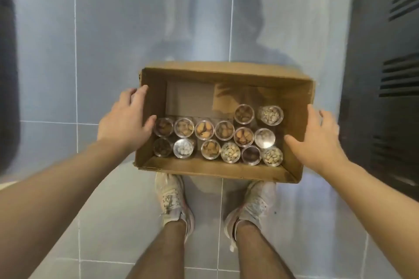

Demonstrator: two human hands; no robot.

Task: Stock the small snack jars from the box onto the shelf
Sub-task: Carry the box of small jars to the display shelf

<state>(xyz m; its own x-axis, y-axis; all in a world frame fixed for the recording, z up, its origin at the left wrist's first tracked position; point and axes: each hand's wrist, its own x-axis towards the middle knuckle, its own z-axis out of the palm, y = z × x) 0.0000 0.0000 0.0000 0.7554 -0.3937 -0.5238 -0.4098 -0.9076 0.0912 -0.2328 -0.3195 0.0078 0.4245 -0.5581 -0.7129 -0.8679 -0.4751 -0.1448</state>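
Note:
An open cardboard box point(226, 72) sits on the tiled floor just in front of my feet. Several small clear snack jars point(217, 140) with nuts and seeds stand upright in its near half; the far half is bare cardboard. My left hand point(127, 120) hovers at the box's left wall with fingers spread, thumb over the rim. My right hand point(315, 140) is spread open at the right wall, fingers near its outer side. Neither hand holds a jar. The shelf is not in sight.
Grey floor tiles point(136, 29) surround the box. A dark cabinet or appliance with slatted vents point(394, 75) stands on the right. A dark blurred shape point(6, 75) fills the left edge. My two feet in pale sneakers point(172, 199) stand right behind the box.

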